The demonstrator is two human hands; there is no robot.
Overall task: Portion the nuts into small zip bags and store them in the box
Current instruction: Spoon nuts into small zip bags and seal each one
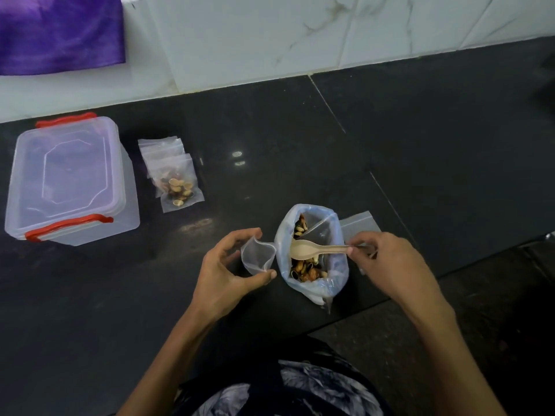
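A big plastic bag of nuts [312,277] stands open near the counter's front edge. My right hand [387,262] pinches the handle of a beige spoon [312,249], whose bowl hovers over the bag's mouth. Just left of it, my left hand [228,274] holds a small empty zip bag [258,256] with its mouth spread open between thumb and fingers. A filled small zip bag [179,187] lies further back on the left, partly on a stack of empty zip bags [160,148]. The clear box [67,181] with red latches stands at far left, lid on.
Another flat empty zip bag [360,225] lies behind my right hand. The black counter [300,145] meets a white marble wall [270,40] at the back. A purple cloth [60,31] hangs at top left. The counter's front edge runs below the nut bag.
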